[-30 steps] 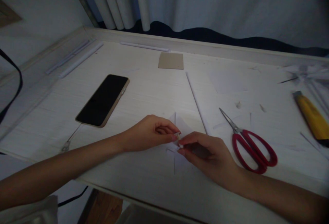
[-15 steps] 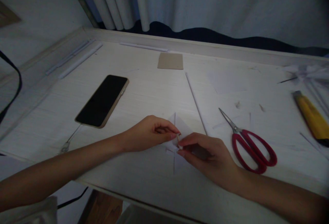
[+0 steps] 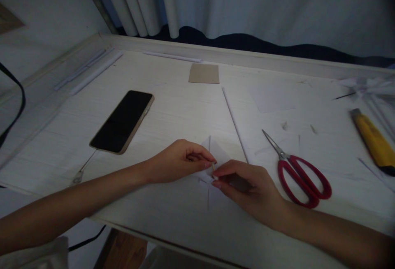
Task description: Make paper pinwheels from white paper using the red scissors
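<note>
Thumb and fingers of my left hand (image 3: 185, 160) pinch the upper end of a short, thin, pale stick-like piece (image 3: 213, 169). My right hand (image 3: 247, 182) pinches the same piece at its lower end, so the two hands almost meet. Beneath them lies a white paper piece (image 3: 219, 151) with pointed corners and slits or folds, partly hidden by my fingers. To the right of my right hand, red-handled scissors (image 3: 298, 170) lie with their blades closed, pointing away. A rolled white paper stick (image 3: 235, 125) lies just beyond the hands.
A black-screened phone (image 3: 122, 121) lies at left, a beige card (image 3: 204, 73) at the back. Paper rolls (image 3: 97, 73) rest along the left edge. On the right are a yellow tool (image 3: 374, 139), a white paper pinwheel-like thing (image 3: 367, 87) and small scraps (image 3: 284, 126). A curtain hangs behind.
Both hands stay nearly in place, still pinching the thin piece, which appears turned very slightly. The whole view has shifted a little.
</note>
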Demonstrator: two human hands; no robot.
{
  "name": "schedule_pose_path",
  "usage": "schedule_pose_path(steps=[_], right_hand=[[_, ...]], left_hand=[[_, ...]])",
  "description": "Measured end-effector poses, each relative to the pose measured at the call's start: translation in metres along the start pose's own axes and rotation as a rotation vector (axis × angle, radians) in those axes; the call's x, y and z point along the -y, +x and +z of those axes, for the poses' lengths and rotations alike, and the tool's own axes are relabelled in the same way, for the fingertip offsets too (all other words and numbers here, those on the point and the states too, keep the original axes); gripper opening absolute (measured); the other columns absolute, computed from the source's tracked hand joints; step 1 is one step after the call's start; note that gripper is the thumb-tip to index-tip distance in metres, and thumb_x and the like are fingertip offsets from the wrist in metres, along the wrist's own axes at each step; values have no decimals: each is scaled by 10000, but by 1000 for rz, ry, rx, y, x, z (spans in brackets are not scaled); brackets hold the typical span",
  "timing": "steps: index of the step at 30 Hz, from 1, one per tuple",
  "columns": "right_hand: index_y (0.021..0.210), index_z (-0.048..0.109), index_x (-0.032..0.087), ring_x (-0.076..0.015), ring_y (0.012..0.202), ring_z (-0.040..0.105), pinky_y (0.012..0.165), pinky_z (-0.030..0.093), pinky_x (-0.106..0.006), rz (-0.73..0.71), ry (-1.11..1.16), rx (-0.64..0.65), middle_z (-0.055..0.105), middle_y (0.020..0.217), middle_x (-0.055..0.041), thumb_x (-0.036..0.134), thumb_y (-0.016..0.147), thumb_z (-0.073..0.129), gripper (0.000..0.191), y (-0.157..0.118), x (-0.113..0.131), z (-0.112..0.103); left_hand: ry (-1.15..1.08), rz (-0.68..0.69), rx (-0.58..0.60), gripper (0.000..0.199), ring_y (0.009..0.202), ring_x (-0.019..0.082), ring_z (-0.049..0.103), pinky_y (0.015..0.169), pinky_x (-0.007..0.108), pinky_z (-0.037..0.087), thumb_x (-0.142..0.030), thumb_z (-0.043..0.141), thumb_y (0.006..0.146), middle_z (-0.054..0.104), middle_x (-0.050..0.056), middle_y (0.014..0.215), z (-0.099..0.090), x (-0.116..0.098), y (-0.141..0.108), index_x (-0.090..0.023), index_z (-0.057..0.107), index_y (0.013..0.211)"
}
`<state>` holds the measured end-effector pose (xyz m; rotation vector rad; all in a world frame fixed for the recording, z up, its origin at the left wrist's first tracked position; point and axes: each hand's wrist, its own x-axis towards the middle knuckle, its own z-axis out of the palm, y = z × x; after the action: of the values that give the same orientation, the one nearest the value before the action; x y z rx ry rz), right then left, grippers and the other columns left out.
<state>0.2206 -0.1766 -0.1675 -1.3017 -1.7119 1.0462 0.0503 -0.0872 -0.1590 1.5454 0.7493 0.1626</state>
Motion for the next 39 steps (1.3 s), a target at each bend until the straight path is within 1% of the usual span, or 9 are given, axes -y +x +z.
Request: schedule_pose_path(steps=[3,7,11,17,22,27,29,34,39], right_hand=[[826,581,192,-129,652,598,570,492,-238,15,22,-28,630,725,-10,165,720,607,113,0,-1,1],[881,518,208,-147,746,558,662,476,-278,1,47,-100,568,802,-13,182,671,657,254,1,-5,2],[931,503,210,-161,780,532,686,457,-301,0,13,-90,534,832,-20,169,662,657,313,2,-6,1],[897,509,212,-165,770,533,674,454,-304,1,-12,-100,536,815,-18,194,665,657,276,2,-6,1],[889,508,214,-170,768,530,673,461,-313,-11,-7,-105,531,815,-19,224,664,664,274,1,-6,0],[843,547,213,-183,793,541,695,464,-328,-90,-59,-90,551,824,-32,216,677,662,202,3,-5,-2],[845,568,213,-187,819,550,721,465,-334,-116,-57,-85,564,849,-40,201,683,659,186,4,-5,-2],[864,578,213,-186,845,561,756,467,-340,-102,-37,-85,588,876,-46,180,690,652,191,4,-6,-1],[867,586,227,-187,848,565,749,475,-345,-94,-47,-84,593,884,-44,151,699,630,189,4,-5,-1]], left_hand=[[7,-13,13,157,755,126,608,676,228,460,-222,553,744,675,25,827,0,-1,0,-160,640,859],[-28,-24,30,166,754,123,603,672,224,453,-237,547,749,669,30,832,1,0,-1,-153,631,864],[-40,-40,5,181,752,130,604,681,239,450,-252,554,743,668,34,831,1,1,-1,-149,618,878],[-46,-23,-12,197,798,138,602,719,246,448,-228,553,739,670,37,883,1,1,0,-156,631,905],[-30,-34,-6,215,785,139,606,710,250,449,-231,548,744,675,36,884,1,0,-1,-171,641,928],[-39,-34,-28,191,749,121,605,675,224,449,-217,571,723,678,20,856,3,0,-1,-171,650,890],[-65,-38,-41,193,733,112,604,646,208,445,-208,584,711,675,19,835,3,0,-1,-164,638,891],[-138,-27,-32,230,676,84,591,589,179,421,-203,597,705,657,6,769,5,2,-1,-164,565,930],[-144,-15,-25,242,721,100,594,627,208,426,-199,581,721,649,26,809,6,3,-1,-156,526,953]])
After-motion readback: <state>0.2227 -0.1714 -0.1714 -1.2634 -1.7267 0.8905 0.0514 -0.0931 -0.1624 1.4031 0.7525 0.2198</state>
